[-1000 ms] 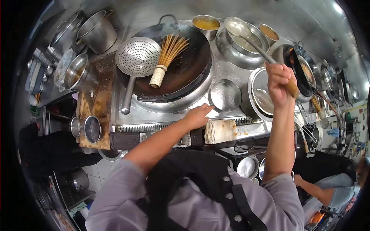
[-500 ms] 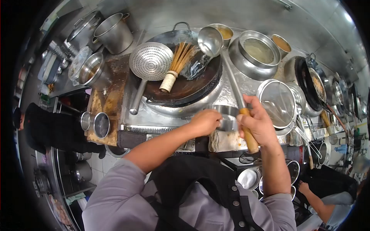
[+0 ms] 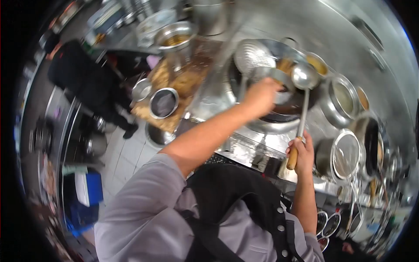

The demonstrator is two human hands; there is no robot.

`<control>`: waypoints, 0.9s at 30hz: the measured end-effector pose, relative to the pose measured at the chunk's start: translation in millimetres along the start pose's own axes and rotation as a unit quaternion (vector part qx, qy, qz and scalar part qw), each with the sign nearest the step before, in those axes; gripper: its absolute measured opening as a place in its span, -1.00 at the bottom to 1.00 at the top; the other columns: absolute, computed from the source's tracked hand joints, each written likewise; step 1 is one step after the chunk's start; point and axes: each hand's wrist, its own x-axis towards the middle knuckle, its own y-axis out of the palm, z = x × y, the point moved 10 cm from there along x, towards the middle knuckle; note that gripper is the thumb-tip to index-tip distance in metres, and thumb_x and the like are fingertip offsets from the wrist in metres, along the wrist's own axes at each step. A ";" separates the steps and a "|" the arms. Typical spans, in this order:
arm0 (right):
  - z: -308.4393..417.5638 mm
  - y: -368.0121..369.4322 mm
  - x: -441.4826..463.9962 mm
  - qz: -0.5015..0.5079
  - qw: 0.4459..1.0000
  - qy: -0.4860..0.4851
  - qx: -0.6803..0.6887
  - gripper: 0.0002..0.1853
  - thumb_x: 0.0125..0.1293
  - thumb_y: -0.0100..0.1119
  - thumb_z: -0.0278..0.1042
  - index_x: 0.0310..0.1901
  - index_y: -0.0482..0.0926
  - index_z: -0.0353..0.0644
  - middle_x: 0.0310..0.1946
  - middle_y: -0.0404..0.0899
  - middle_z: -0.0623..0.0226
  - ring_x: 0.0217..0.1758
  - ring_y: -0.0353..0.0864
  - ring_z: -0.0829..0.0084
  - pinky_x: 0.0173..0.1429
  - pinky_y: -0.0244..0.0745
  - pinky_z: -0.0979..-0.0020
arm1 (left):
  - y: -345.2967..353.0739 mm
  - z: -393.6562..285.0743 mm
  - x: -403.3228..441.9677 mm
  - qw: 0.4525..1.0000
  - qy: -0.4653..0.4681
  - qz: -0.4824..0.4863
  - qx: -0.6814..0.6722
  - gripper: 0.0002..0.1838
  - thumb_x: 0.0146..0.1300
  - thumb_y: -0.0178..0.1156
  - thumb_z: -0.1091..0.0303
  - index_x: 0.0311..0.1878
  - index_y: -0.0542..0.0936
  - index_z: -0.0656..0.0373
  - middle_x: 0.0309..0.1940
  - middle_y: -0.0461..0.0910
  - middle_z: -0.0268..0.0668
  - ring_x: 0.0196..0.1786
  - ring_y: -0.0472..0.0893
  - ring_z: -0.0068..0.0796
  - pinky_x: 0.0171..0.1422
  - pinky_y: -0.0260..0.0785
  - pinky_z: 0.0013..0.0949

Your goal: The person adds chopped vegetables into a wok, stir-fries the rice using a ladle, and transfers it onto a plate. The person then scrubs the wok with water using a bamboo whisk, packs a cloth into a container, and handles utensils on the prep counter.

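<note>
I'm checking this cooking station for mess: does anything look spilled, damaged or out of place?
No clear spill or breakage shows. The board left of the wok looks odd: patchy yellow and dark brown, perhaps stained or worn.

Set out around the wok [image 3: 290, 108], with the skimmer [image 3: 251, 54] on its left side, the brush [image 3: 286, 64] towards the back, and the pan [image 3: 279, 76] and ladle [image 3: 304, 75] above it. Behind and to the right, next to the small pot [image 3: 317, 63], on to the wide pot [image 3: 344, 98], then forward to the strainer [image 3: 347, 153]. Far left, across to the board [image 3: 185, 85], with the sieve [image 3: 164, 103] at its front end beside the bowl [image 3: 142, 89].
</note>
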 end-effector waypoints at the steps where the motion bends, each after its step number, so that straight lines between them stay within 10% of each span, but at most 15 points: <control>1: 3.1 7.0 -1.0 0.004 0.996 -0.025 -0.087 -0.41 0.49 0.05 -0.35 0.49 0.17 -0.17 -0.22 0.61 0.21 -0.29 0.63 0.45 -0.30 0.55 0.48 | -23.2 -24.8 -13.2 0.996 0.051 -0.048 -0.057 -0.66 0.20 0.21 0.50 0.08 0.63 0.18 0.03 0.56 -0.07 -0.02 0.62 -0.01 0.09 0.49 -0.14; 5: 56.9 -5.4 -43.4 -0.113 0.943 -0.210 -0.233 -0.51 0.50 0.09 -0.43 0.41 0.33 -0.25 0.05 0.56 0.29 0.03 0.53 0.51 0.03 0.47 0.52 | -92.0 -41.0 -109.0 0.991 0.088 0.034 -0.100 -0.65 0.22 0.32 0.38 0.09 0.62 0.16 -0.05 0.58 -0.19 -0.04 0.65 -0.12 -0.03 0.56 -0.20; 12: 71.1 202.9 -117.5 0.089 0.921 -0.281 -0.253 -0.73 0.41 0.13 -0.51 0.10 0.56 -0.31 -0.29 0.59 0.26 -0.27 0.55 0.52 -0.16 0.49 0.47 | -220.6 264.2 -323.0 0.928 -0.354 -0.113 -0.016 -0.79 0.21 0.35 0.33 -0.14 0.68 0.23 -0.33 0.70 -0.10 -0.28 0.70 -0.19 -0.14 0.53 -0.23; 17: -47.0 446.5 -79.3 0.365 0.766 -0.308 -0.431 -0.56 0.30 0.29 -0.29 0.20 0.53 -0.16 -0.15 0.61 0.08 -0.18 0.66 0.08 -0.05 0.60 0.21 | -289.2 320.8 -331.1 0.906 -0.369 -0.209 0.005 -0.76 0.23 0.30 0.37 -0.07 0.66 0.26 -0.32 0.70 -0.07 -0.29 0.70 -0.19 -0.13 0.53 -0.25; 21: -110.2 545.8 -28.4 0.296 0.563 -0.490 -0.596 -0.52 0.22 0.22 -0.36 0.22 0.52 -0.11 0.01 0.54 0.01 -0.06 0.62 0.01 0.00 0.60 0.12 | -286.1 327.2 -333.3 0.918 -0.360 -0.151 0.065 -0.63 0.11 0.28 0.47 0.04 0.64 0.19 -0.13 0.61 -0.02 -0.13 0.66 -0.05 0.02 0.53 -0.13; 27: -168.3 579.8 16.6 0.407 0.587 -0.321 -0.622 -0.68 0.24 0.27 -0.33 0.04 0.64 -0.13 -0.12 0.65 0.00 -0.08 0.67 0.06 0.09 0.56 0.14 | -244.3 335.7 -348.5 0.949 -0.301 -0.035 0.082 -0.59 0.03 0.34 0.48 0.03 0.66 0.08 0.03 0.48 -0.03 0.04 0.57 0.07 0.16 0.48 -0.07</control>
